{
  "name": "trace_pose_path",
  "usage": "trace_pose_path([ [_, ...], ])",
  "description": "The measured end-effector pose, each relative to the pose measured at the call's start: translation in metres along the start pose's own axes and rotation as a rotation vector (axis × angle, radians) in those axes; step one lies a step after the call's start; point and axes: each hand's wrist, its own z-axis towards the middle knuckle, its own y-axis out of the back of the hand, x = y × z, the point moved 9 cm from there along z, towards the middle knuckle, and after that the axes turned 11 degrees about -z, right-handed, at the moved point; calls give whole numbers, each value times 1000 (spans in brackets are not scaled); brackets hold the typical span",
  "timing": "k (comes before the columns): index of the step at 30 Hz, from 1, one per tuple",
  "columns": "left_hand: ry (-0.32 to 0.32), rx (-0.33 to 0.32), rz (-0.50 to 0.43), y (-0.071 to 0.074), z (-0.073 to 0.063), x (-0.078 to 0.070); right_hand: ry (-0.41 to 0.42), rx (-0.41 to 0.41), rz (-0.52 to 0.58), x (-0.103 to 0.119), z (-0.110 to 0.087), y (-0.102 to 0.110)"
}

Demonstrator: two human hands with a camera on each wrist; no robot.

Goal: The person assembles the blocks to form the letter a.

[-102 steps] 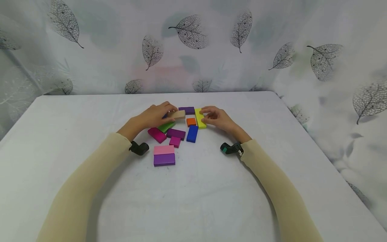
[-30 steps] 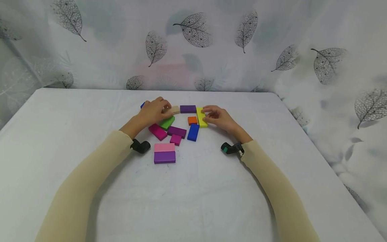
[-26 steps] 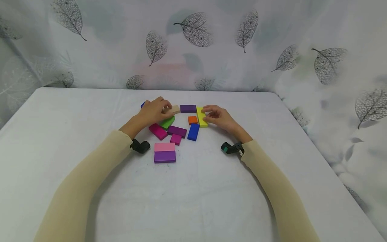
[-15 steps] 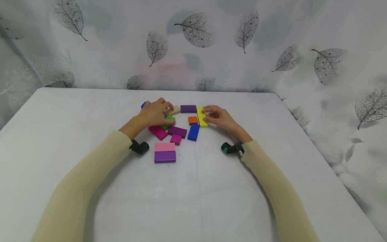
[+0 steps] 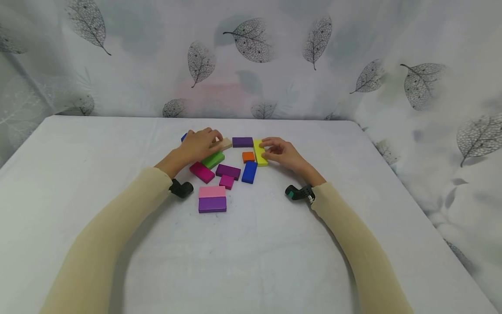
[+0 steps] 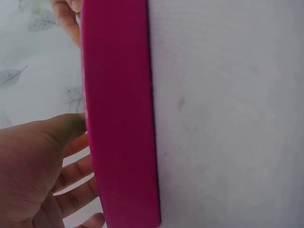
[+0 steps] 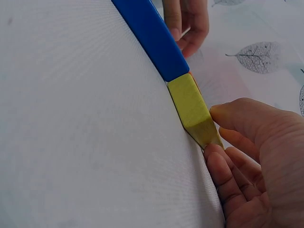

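In the head view my left hand (image 5: 198, 144) curls over the far side of a group of coloured blocks. Its thumb and fingers lie on either side of a beige block (image 5: 226, 143). A green block (image 5: 213, 160) rests just below the thumb, and a blue block (image 5: 183, 137) is mostly hidden behind the hand. My right hand (image 5: 286, 155) holds a yellow block (image 5: 259, 152) flat on the table; the right wrist view has thumb and fingers at that yellow block's end (image 7: 192, 107). In the left wrist view a magenta block (image 6: 121, 114) hides most of the left fingertips.
A dark purple block (image 5: 242, 142) lies between the beige and yellow ones. Nearer are an orange block (image 5: 248, 157), a blue block (image 5: 249, 172), and a plum block (image 5: 228, 172). Pink (image 5: 212, 192) and purple (image 5: 212, 204) blocks lie side by side in front on the white table (image 5: 259, 257).
The beige block came down from the left hand's raised hold to beside the dark purple block. The left thumb dropped to the green block, which turned and shifted left, then rose again. The right hand stayed.
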Motion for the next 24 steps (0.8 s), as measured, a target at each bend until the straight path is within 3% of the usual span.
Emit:
trace_pose_path([
  [18,-35,55,-27,-2,-3,-5,-23,2,-7,-2,2,-2],
  [24,-42,63,-59,-3,-1,-4,-29,-3,12,-32,19,-8],
])
